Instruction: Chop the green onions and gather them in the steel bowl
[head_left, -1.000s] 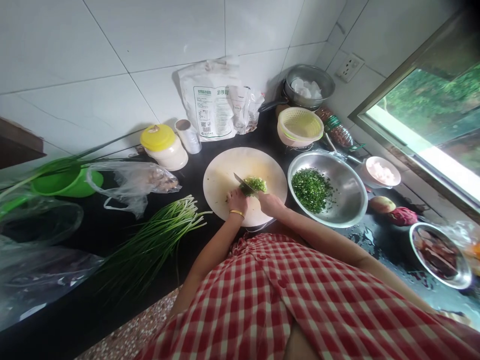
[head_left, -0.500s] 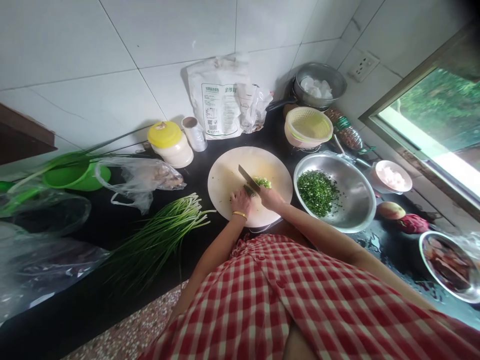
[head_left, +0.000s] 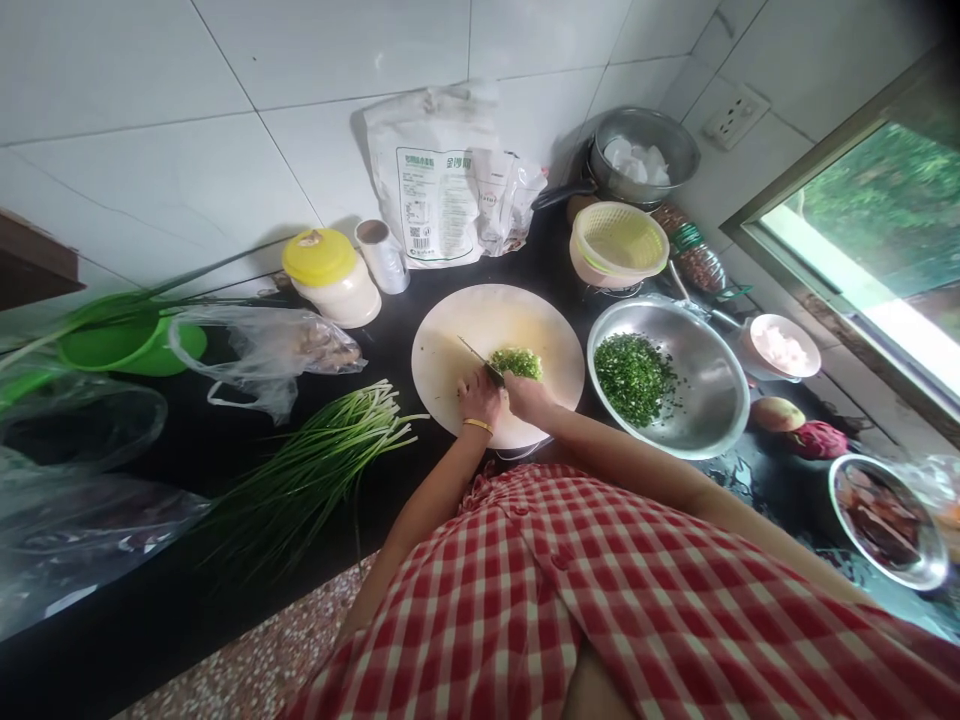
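Note:
My left hand (head_left: 478,397), with a gold bangle on the wrist, is closed over a small bunch of chives at the near side of the round pale cutting board (head_left: 450,340). Right beside it, my right hand (head_left: 529,397) grips the handle of a knife (head_left: 480,360), whose blade points up-left across the board. A little heap of chopped chives (head_left: 516,362) lies just beyond both hands. To the right of the board, a steel bowl (head_left: 705,400) holds more chopped chives (head_left: 634,378).
A bundle of long uncut chives (head_left: 315,470) lies left of the board on the dark counter. Behind stand a yellow-lidded jar (head_left: 330,275), a white bag (head_left: 435,190), a yellow strainer (head_left: 619,245) and a pot (head_left: 645,155). A dish of meat (head_left: 889,520) sits far right.
The knife was lifted half a second ago and is now down on the board again. The chopped heap looks slightly larger. The view shifted a little.

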